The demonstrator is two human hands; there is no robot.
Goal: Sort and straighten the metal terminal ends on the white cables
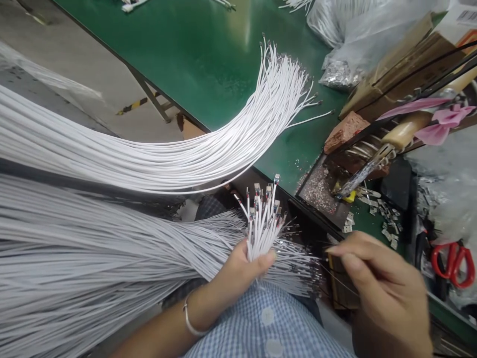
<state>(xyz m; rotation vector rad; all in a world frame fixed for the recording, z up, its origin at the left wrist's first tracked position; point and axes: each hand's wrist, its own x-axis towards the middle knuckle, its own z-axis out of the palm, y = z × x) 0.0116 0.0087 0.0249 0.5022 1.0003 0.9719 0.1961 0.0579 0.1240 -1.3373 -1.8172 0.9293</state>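
My left hand (242, 263) is closed round a bunch of white cables (261, 241), held upright in front of my body. Small metal connectors (257, 189) with bits of red wire top several of the cable ends. To the right, my right hand (380, 283) pinches thumb and forefinger together on what looks like thin solder wire (339, 278). That hand is apart from the bunch. A large sheaf of more white cables (204, 248) with bare ends lies below and behind my left hand.
Across the green table (186, 64) bends another thick sheaf of white cables (238, 134). A soldering iron (406, 129) with a wooden handle rests near a reddish block (346, 132). Loose metal connector pieces (387, 223), red-handled scissors (452, 263) and plastic bags (357, 44) lie at the right.
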